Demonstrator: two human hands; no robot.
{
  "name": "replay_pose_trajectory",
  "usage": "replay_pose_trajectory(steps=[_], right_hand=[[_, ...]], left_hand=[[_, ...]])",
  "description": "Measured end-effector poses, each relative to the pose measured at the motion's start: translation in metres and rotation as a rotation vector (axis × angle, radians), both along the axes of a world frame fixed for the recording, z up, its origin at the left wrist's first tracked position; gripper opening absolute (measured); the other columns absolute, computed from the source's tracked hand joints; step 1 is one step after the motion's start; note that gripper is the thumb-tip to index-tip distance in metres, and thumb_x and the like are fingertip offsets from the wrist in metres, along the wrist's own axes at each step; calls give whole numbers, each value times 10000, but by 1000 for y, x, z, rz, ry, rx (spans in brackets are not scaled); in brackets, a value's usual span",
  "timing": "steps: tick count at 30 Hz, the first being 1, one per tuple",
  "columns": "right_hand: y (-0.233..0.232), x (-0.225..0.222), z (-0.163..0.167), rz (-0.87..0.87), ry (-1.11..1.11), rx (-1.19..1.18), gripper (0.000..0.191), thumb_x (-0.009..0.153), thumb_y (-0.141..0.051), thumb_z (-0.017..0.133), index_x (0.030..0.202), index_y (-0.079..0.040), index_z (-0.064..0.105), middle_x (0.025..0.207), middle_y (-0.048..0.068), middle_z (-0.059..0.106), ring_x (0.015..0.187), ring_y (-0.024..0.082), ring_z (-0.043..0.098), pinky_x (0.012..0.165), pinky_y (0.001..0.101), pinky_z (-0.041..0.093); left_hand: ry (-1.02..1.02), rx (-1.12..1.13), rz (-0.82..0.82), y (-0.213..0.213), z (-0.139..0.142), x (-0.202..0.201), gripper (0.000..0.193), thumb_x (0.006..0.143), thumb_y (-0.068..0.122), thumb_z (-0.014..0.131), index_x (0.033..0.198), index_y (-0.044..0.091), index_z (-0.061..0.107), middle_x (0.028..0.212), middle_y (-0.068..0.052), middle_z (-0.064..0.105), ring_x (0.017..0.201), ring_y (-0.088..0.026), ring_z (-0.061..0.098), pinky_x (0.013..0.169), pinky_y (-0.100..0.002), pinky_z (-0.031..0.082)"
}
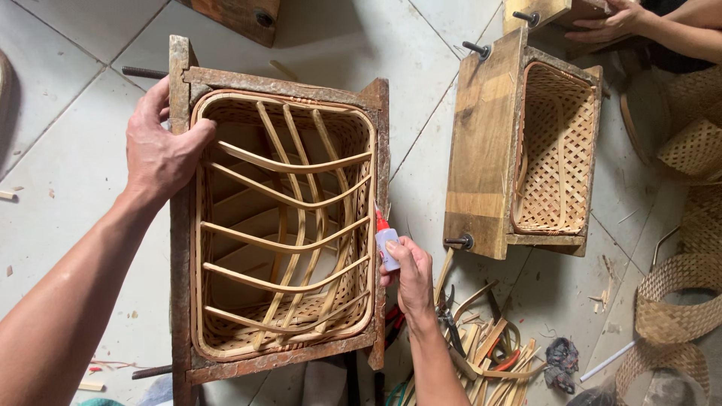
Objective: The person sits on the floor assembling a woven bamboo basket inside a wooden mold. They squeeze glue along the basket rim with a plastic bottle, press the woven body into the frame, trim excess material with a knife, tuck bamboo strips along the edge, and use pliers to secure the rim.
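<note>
1. The left hand (162, 154) lay flat, its grip open, over the wooden frame's (180, 225) far-left corner around a woven basket (282, 225).
2. The right hand (410, 274) pinched a small glue bottle (386, 244) against the frame's right side.
3. The bottle's base was hidden by fingers.

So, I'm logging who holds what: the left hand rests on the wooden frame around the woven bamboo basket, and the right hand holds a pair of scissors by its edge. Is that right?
Not quite. In the head view the right hand holds a small white glue bottle with a red tip, not scissors. The left hand does rest on the weathered wooden frame around the woven bamboo basket.
</note>
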State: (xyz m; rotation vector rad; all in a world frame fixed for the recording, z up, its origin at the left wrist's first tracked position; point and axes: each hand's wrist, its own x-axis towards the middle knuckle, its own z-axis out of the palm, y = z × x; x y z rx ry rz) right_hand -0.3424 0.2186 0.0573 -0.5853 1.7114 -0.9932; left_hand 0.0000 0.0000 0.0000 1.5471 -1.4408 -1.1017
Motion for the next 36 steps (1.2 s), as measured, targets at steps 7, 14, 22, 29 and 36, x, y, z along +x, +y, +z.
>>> replay_pose_trajectory(steps=[7, 14, 22, 29, 36], right_hand=[[53, 16, 15, -2, 0, -11, 337, 904, -345, 609, 938, -13, 652, 633, 59, 653, 498, 112, 633, 481, 230, 553], [52, 13, 9, -64, -33, 81, 315, 913, -321, 628, 907, -6, 636, 621, 55, 630, 477, 108, 600, 466, 224, 506], [92, 21, 6, -15, 49, 63, 320, 906, -338, 597, 868, -22, 631, 593, 59, 637, 467, 127, 620, 464, 254, 530], [121, 32, 13, -73, -7, 56, 326, 903, -315, 603, 849, 5, 620, 603, 61, 607, 498, 138, 599, 494, 264, 500], [127, 26, 11, -83, 20, 94, 318, 892, -315, 619, 805, -9, 611, 573, 48, 580, 462, 120, 568, 444, 254, 469]], left_hand=[[-13, -27, -10, -3, -7, 4, 697, 884, 245, 705, 1510, 10, 506, 1391, -207, 582, 1300, -346, 595, 1035, -444, 562], [-13, -52, -25, -9, -12, 5, 707, 882, 241, 691, 1524, 20, 498, 1382, -205, 600, 1303, -354, 601, 1074, -459, 549], [10, -95, -50, -2, -28, 8, 718, 908, 242, 686, 1547, 2, 464, 1361, -195, 647, 1305, -347, 618, 1106, -461, 539], [69, -88, -101, 1, -22, 10, 665, 953, 238, 728, 1525, 1, 483, 1319, -170, 661, 1261, -293, 644, 1039, -419, 604], [23, -67, -106, 7, -21, 7, 636, 969, 230, 714, 1532, 24, 500, 1230, -133, 669, 1113, -223, 665, 903, -369, 628]])
